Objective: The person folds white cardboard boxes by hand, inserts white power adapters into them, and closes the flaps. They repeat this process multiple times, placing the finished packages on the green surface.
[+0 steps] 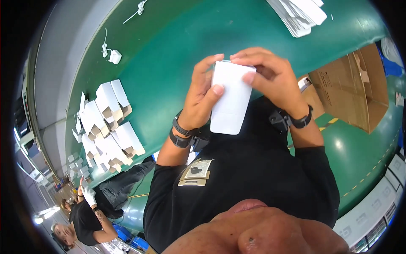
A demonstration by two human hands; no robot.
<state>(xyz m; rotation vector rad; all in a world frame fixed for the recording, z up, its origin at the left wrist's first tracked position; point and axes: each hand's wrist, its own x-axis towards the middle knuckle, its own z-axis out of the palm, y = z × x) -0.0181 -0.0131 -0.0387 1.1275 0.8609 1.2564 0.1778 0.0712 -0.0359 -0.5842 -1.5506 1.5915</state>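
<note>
Between my two hands is a small white cardboard box, held upright in front of my chest over the near edge of the green table. My left hand grips its left side, thumb on the front face and fingers behind. With its thumb on the upper right of the front, my right hand curls its fingers over the top edge. Whether anything is inside the box cannot be seen. Both wrists wear black straps with small dark devices.
Several white boxes with open ends stand grouped on the left of the green table. A white charger with cable lies beyond them. Flat white cartons are stacked at the far right. A large brown cardboard box stands at right. Another person works at lower left.
</note>
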